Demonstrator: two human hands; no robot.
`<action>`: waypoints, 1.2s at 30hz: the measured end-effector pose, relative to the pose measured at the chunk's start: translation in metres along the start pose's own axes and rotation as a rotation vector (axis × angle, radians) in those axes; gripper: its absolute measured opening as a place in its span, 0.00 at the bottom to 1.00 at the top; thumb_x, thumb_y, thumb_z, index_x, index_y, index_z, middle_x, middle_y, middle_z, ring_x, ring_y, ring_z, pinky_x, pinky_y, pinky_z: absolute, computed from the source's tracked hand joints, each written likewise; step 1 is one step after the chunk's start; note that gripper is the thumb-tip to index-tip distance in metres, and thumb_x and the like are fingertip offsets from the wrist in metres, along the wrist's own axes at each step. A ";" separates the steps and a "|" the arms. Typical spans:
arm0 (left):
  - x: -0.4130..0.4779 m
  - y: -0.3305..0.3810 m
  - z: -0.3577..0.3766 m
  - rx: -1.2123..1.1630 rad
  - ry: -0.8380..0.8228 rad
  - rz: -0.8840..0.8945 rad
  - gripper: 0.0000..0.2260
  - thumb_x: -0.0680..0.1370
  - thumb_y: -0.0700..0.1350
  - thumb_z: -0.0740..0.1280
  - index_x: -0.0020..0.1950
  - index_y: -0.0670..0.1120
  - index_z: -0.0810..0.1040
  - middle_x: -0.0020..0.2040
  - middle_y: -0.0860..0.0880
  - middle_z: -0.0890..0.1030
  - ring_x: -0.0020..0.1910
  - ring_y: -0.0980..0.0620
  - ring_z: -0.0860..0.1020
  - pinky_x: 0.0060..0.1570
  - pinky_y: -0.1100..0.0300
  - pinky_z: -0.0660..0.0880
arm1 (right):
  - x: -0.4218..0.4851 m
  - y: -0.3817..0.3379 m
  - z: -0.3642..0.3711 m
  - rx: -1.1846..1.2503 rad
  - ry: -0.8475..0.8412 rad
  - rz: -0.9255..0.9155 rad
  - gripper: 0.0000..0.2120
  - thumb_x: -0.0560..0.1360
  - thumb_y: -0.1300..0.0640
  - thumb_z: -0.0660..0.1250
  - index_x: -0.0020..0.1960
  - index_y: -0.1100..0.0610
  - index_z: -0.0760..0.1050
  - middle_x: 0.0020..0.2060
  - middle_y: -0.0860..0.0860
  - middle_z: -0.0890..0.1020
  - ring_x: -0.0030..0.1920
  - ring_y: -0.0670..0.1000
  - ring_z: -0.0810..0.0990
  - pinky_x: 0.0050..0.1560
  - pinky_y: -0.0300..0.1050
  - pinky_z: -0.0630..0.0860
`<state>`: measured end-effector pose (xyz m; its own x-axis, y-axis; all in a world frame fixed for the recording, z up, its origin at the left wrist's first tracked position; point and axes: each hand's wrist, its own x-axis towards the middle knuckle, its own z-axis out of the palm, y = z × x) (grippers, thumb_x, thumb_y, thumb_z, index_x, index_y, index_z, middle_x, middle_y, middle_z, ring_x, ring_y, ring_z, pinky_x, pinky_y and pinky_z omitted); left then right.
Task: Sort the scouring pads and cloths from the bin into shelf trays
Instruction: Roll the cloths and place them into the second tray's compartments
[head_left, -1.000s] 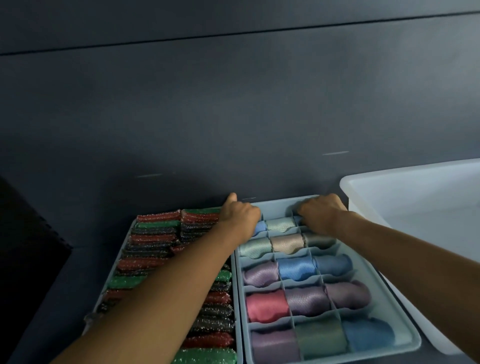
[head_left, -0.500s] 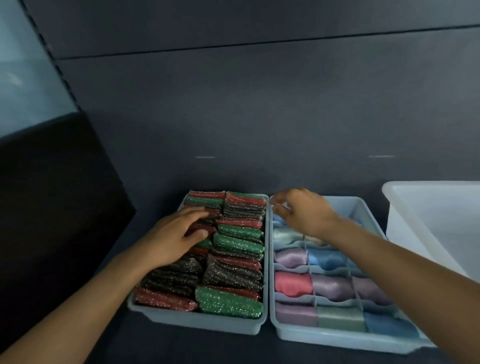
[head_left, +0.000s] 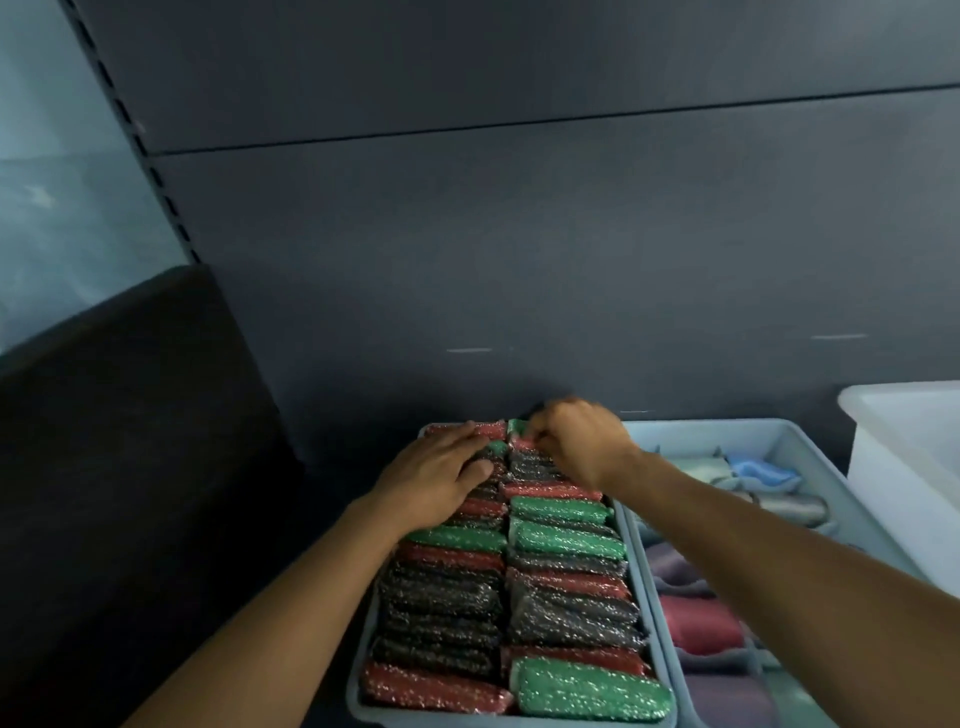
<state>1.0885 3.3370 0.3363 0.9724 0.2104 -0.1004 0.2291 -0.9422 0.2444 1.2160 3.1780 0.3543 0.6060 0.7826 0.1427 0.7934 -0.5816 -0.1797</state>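
Pressing flat on the far end of the left column of scouring pads (head_left: 566, 540), the left hand (head_left: 441, 473) has its fingers straight and slightly spread, holding nothing. The right hand (head_left: 582, 441) sits at the far end of the right column, fingers curled down onto the last pads. Motion blur hides the fingertips, so I cannot tell whether they pinch a pad or only tuck it in. Handling estimate for the pads: light, spongy, with a glittery mesh skin that should grip well, not slip; not fragile. They stand on edge and are packed tight, so the best hold is probably a pinch across the exposed top edge while the neighbours are held down. The pad tray (head_left: 354, 696), on the left, holds two full columns from near to far, in mixed green, red and dark grey. Touching its right side is the cloth tray (head_left: 810, 441), split by dividers into compartments. Each visible one holds a rolled cloth: a pink cloth (head_left: 701, 621) toward the near end, a blue cloth (head_left: 758, 470) at the far end, others grey, purple or pale green. The cloths look soft, light and satiny, likely to unroll if gripped loosely; take the whole roll from above. The white bin (head_left: 904, 467) stands at far right, just beside the cloth tray. Its contents are out of view.
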 end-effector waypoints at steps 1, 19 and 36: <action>0.001 -0.003 -0.001 -0.042 0.079 0.025 0.20 0.84 0.55 0.52 0.74 0.51 0.69 0.76 0.52 0.65 0.75 0.51 0.63 0.74 0.53 0.60 | 0.003 -0.001 0.000 -0.012 -0.021 0.004 0.12 0.77 0.58 0.65 0.58 0.45 0.79 0.55 0.47 0.82 0.55 0.52 0.80 0.55 0.46 0.76; 0.032 -0.013 -0.011 0.215 0.375 0.234 0.05 0.80 0.45 0.65 0.51 0.46 0.80 0.52 0.52 0.75 0.52 0.53 0.73 0.55 0.56 0.73 | 0.014 -0.020 -0.003 -0.284 -0.066 -0.023 0.14 0.75 0.69 0.62 0.56 0.56 0.78 0.53 0.53 0.82 0.53 0.55 0.80 0.54 0.49 0.76; 0.004 -0.013 -0.015 -0.126 -0.113 0.091 0.26 0.83 0.60 0.43 0.79 0.56 0.41 0.77 0.59 0.39 0.78 0.56 0.40 0.72 0.58 0.39 | -0.020 -0.005 0.003 0.242 -0.341 0.062 0.31 0.80 0.37 0.43 0.79 0.48 0.44 0.78 0.47 0.46 0.77 0.46 0.43 0.74 0.46 0.41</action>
<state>1.0903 3.3543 0.3466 0.9799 0.0884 -0.1786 0.1509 -0.9145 0.3754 1.1996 3.1663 0.3492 0.5662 0.7999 -0.1988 0.6947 -0.5929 -0.4072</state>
